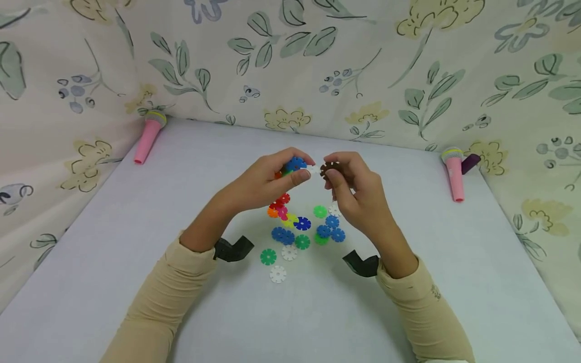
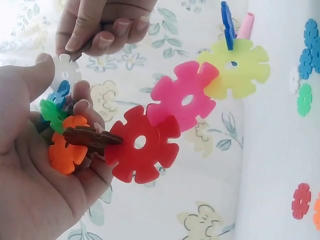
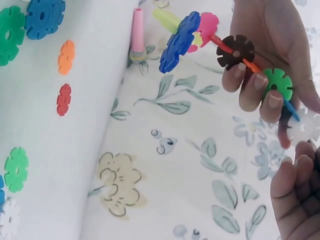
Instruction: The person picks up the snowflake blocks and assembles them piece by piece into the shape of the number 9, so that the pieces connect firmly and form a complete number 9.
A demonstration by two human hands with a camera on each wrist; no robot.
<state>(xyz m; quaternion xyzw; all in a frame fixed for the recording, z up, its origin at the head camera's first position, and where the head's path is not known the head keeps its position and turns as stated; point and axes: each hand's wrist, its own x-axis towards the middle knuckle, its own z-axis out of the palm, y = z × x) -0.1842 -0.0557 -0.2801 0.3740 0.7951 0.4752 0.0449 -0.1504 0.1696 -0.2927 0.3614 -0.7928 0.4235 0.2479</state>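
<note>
While the left hand (image 1: pixel 260 181) grips a chain (image 2: pixel 156 131) of slotted discs, the right hand (image 1: pixel 363 194) pinches a brown disc (image 1: pixel 324 170) between thumb and fingers at the chain's end. The chain is up in the air above the table (image 1: pixel 295 322), and runs from a white disc (image 2: pixel 66 70) through blue, green, orange, brown, red, pink and yellow to a dark blue disc (image 2: pixel 228 25). The white disc sits at the tips of the left thumb and forefinger, just beside the pinched disc; whether those two are joined, the views do not make clear. The left fingers are curled about the chain's green and orange part, and the red part extends beyond them. Below the hands, loose discs (image 1: pixel 268 256) lie on the table: blue ones in two clusters, with green and white ones around them, and a red one (image 2: pixel 301 201) beside an orange one (image 3: pixel 66 57). Beige sleeves (image 1: pixel 154 302) cover the forearms, and a black strap (image 1: pixel 233 248) juts inward at each wrist. Farther off, a pink microphone (image 1: pixel 147 141) lies at the far left corner and a second microphone (image 1: pixel 455 176) at the right, next to a purple object (image 1: pixel 470 164). Floral cloth (image 1: pixel 272 75) rises behind the table.
</note>
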